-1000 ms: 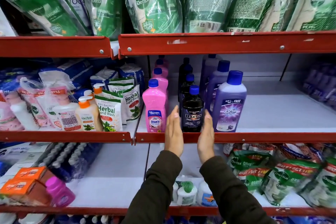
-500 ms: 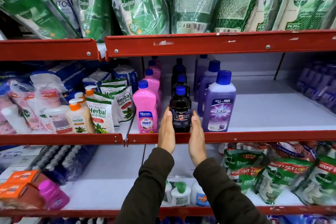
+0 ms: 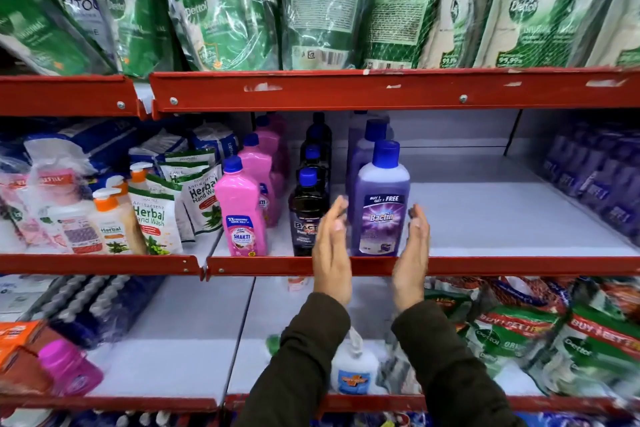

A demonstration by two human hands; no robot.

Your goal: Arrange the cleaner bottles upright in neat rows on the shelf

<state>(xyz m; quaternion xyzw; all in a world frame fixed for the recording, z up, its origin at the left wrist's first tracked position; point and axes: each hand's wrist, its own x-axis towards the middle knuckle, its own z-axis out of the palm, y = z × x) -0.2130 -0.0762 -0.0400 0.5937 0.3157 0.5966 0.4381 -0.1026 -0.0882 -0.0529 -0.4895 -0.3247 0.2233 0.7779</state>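
- Now that the dark bottle (image 3: 306,215) has been released, it is left upright just outside the left hand (image 3: 330,246).
- The purple bottle (image 3: 379,204) is flanked by both open palms, right hand (image 3: 412,253) seemingly not touching.

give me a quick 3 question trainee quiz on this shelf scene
1. True or false: the hands are clamped on the pink bottle.
2. Which front bottle stands between the open hands? A pink, B dark, C purple
3. Fill in: the caps on the three front bottles are ____.

Key: 1 false, the left hand and right hand flank the purple bottle, not the pink bottle. 2 C; the dark bottle stands left. 3 blue.
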